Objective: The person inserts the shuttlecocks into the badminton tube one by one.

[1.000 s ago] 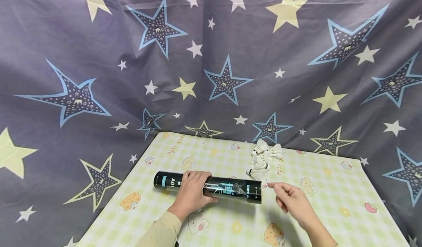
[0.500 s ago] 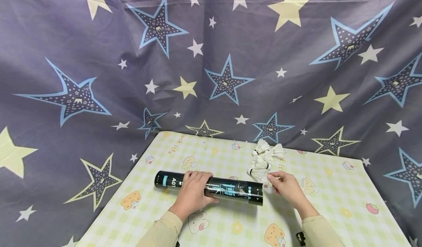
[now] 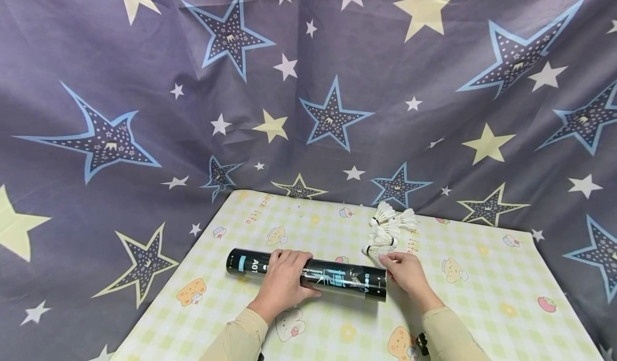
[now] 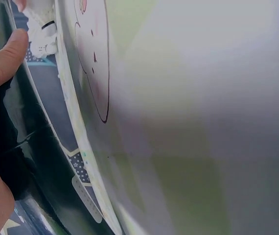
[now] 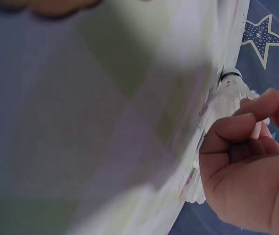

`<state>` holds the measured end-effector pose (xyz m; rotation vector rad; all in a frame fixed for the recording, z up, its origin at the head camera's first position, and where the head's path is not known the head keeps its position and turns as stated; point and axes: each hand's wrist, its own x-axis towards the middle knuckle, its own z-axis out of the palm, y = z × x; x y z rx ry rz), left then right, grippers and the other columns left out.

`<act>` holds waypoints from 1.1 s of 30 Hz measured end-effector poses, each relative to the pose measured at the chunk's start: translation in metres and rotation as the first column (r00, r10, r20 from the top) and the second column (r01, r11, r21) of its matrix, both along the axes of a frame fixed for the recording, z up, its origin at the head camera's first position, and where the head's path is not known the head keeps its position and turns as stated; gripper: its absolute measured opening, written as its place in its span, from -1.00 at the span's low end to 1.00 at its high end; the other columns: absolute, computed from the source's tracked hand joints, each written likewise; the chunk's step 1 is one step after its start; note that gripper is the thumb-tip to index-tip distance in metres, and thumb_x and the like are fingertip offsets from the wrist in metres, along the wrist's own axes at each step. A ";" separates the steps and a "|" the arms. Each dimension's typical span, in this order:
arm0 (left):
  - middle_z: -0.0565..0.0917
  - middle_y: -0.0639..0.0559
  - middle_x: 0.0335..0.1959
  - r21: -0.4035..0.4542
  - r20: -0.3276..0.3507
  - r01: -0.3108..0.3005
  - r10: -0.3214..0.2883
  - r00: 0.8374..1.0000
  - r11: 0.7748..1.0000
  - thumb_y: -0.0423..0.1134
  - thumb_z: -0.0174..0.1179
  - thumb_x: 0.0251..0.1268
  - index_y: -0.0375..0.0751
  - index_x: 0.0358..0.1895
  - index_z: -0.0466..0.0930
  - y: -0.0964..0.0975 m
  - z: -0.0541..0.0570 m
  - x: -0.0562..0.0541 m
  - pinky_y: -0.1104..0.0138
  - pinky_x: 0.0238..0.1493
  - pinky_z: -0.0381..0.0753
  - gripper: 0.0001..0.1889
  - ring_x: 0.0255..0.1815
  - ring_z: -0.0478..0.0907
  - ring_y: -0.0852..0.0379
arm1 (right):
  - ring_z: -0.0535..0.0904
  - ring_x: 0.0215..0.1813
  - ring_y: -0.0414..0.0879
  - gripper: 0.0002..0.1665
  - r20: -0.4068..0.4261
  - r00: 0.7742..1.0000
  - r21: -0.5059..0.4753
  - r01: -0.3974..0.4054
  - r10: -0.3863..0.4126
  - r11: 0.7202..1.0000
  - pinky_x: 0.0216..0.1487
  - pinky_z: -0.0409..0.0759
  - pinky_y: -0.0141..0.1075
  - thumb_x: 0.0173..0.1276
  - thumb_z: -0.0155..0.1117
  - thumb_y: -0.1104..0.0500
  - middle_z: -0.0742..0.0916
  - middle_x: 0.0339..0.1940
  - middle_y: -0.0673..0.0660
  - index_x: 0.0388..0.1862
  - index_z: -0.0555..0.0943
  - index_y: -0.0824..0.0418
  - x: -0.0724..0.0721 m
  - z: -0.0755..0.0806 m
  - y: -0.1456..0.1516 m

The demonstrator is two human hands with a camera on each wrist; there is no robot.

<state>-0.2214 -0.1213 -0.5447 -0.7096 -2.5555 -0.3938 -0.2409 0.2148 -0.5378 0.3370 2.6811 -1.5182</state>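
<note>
My left hand (image 3: 286, 278) grips a black cylindrical shuttlecock tube (image 3: 346, 280) near its middle, with the tube lying sideways just over the table. In the left wrist view the thumb of that hand (image 4: 0, 73) lies along the dark tube (image 4: 36, 152). Just past the tube's right end, the thumb and fingertips of my right hand (image 3: 407, 275) pinch at the feather skirt of the nearest white shuttlecock (image 3: 373, 251). Curled fingers of the right hand (image 5: 252, 161) partly cover the feathers of a shuttlecock (image 5: 230, 90) in the right wrist view.
Several more white shuttlecocks (image 3: 385, 224) lie clustered behind the nearest one, toward the table's back edge. A pale green checked cloth with cartoon prints covers the table (image 3: 318, 232). Behind it hangs a dark curtain (image 3: 332, 45) patterned with stars.
My right hand has moved left and slightly away from me, from beside the tube's end to the nearest shuttlecock's feathers. The left hand and tube have hardly moved.
</note>
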 end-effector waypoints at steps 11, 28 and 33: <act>0.76 0.10 0.12 -0.004 0.011 -0.008 0.008 1.000 1.000 0.42 0.70 -0.34 0.06 0.27 0.60 0.001 0.004 0.003 -0.04 0.31 0.49 -0.01 0.13 0.67 0.02 | 0.43 -0.53 -0.24 -0.66 -0.009 0.999 -0.035 0.041 -0.041 0.999 -0.49 0.40 -0.40 0.55 0.39 -0.04 0.61 -0.63 -0.08 -0.14 0.81 0.23 0.020 0.008 0.016; 0.76 0.10 0.14 -0.005 0.023 -0.026 0.026 0.999 1.000 0.40 0.71 -0.35 0.06 0.28 0.60 0.001 0.000 0.002 -0.05 0.33 0.47 -0.01 0.15 0.65 0.02 | 0.48 -0.54 -0.21 -0.56 0.071 0.988 -0.275 0.149 -0.135 0.950 -0.40 0.54 -0.37 0.57 0.36 -0.11 0.60 -0.59 -0.06 -0.03 0.76 0.28 0.095 0.042 0.053; 0.76 0.08 0.16 -0.002 0.049 -0.031 0.031 0.998 1.000 0.38 0.71 -0.31 0.04 0.31 0.59 0.001 0.002 0.001 -0.04 0.37 0.45 0.00 0.17 0.65 0.01 | 0.48 -0.55 -0.20 -0.62 0.053 0.990 -0.317 0.142 -0.133 0.938 -0.40 0.55 -0.37 0.58 0.36 -0.07 0.61 -0.60 -0.06 -0.08 0.78 0.25 0.102 0.044 0.045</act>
